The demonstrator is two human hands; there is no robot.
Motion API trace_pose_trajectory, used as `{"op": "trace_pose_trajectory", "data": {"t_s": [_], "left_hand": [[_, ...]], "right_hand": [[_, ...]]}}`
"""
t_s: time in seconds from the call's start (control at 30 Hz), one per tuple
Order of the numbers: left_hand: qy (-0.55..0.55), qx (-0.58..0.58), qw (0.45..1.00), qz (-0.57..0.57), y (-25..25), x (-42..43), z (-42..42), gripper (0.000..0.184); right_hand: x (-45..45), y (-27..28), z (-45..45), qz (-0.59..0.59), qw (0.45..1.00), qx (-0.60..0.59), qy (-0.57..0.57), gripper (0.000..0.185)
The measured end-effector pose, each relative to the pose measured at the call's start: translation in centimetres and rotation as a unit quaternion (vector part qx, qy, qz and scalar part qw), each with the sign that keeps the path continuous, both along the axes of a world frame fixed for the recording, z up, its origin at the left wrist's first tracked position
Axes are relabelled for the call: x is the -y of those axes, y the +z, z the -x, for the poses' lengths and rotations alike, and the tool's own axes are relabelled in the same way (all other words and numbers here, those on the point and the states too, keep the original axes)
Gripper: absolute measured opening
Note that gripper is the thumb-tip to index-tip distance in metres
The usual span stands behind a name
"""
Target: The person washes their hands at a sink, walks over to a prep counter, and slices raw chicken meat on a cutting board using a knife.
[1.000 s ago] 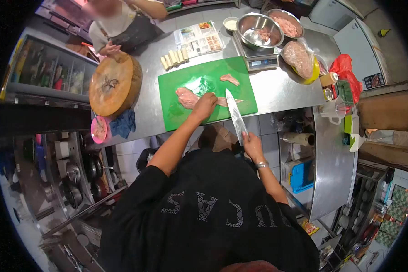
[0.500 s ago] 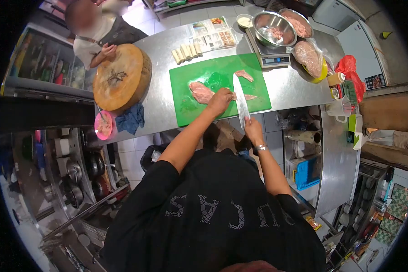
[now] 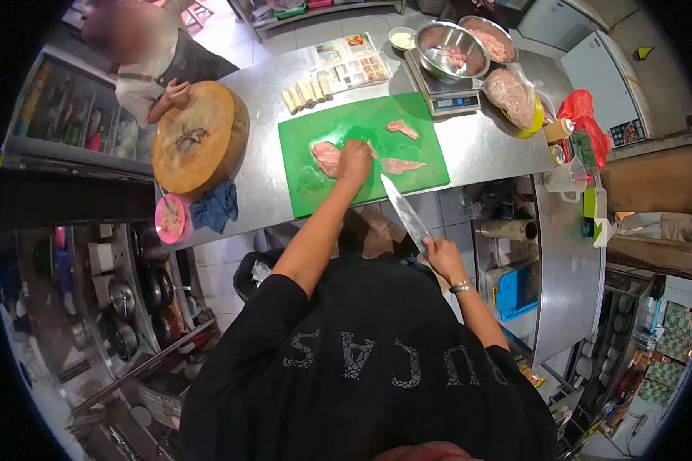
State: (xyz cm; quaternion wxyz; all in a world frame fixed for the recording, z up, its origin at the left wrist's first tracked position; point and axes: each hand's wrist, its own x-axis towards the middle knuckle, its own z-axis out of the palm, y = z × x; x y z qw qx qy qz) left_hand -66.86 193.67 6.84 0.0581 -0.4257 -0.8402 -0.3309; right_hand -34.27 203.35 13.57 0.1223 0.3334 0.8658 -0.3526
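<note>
My right hand [image 3: 444, 259] is closed around the handle of a large kitchen knife [image 3: 407, 213]. The blade points up and left, its tip near the front edge of a green cutting board [image 3: 300, 173]. My left hand [image 3: 354, 163] is over the board with its fingers curled down at the right side of a large piece of raw chicken [image 3: 327, 157]; the fingertips are partly hidden. A cut slice of chicken [image 3: 402, 166] lies just beyond the knife tip. Another small chicken piece [image 3: 402, 129] rests farther back on the board.
Behind the board are pale cut stalks [image 3: 307, 94], printed paper [image 3: 354, 61] and a scale [image 3: 446, 101] bearing a steel bowl [image 3: 454, 50]. Bagged meat [image 3: 509, 98] sits right. A round chopping block [image 3: 196, 138] stands left, with another person [image 3: 150, 69] beside it.
The knife has drawn back toward me, off the meat, as my right hand moved down and right. My left hand has shifted left onto the large chicken piece. The view has shifted slightly.
</note>
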Motion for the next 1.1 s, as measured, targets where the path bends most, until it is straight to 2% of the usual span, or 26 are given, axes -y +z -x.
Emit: {"op": "trace_pose_trajectory", "data": {"t_s": [0.07,0.13,0.2,0.23,0.43,0.5,0.6,0.73,0.87,0.93,1.0,1.07,1.1], "left_hand": [[0.021,0.011,1.000,-0.003,0.1,-0.1,0.4,0.011],[-0.061,0.029,0.998,0.018,0.5,0.1,-0.1,0.009],[-0.080,0.010,0.997,-0.016,1.1,0.2,-1.8,0.009],[-0.100,-0.009,0.994,-0.051,1.6,0.1,-2.7,0.009],[-0.102,0.000,0.995,-0.012,1.5,-0.3,-3.6,0.009],[-0.096,0.005,0.995,-0.013,1.4,-0.5,-3.7,0.009],[-0.079,0.008,0.997,-0.017,1.8,-0.5,-4.4,0.009],[-0.041,0.018,0.999,-0.032,1.9,-0.9,-4.9,0.008],[-0.002,0.024,1.000,-0.013,0.9,-1.3,-4.1,0.008],[0.101,0.042,0.994,-0.016,0.8,-1.5,-3.1,0.015],[0.104,0.054,0.993,-0.019,0.4,-1.7,-2.5,0.018],[0.107,0.066,0.992,-0.020,0.0,-1.6,-2.4,0.022],[0.023,0.054,0.998,-0.021,-0.2,-1.4,-2.7,0.024]], "right_hand": [[-0.8,0.4,-1.4,0.001,1.000,-0.013,-0.015,0.046],[-1.2,0.0,-1.8,0.007,0.999,-0.023,-0.030,0.047],[-1.8,-1.8,-1.3,0.013,0.993,-0.083,-0.083,0.048],[-2.0,-2.5,-0.9,0.014,0.993,-0.084,-0.083,0.048],[-2.6,-3.7,3.6,0.015,0.996,-0.048,-0.078,0.047],[-3.1,-4.2,6.0,0.003,0.995,-0.086,-0.059,0.051],[-3.8,-4.6,8.9,-0.012,0.996,-0.080,-0.027,0.051],[-3.3,-4.6,6.8,-0.035,0.995,-0.097,-0.008,0.050],[-2.6,-1.7,0.9,-0.005,0.999,-0.048,0.012,0.046],[-3.0,-0.3,-1.4,0.004,0.999,-0.038,0.010,0.045],[-3.8,0.3,-2.8,0.021,1.000,-0.002,0.016,0.045],[-4.1,-0.8,-3.0,0.016,0.999,-0.026,-0.014,0.046],[-4.2,-1.4,-3.1,0.011,0.998,-0.049,-0.043,0.047]]}}
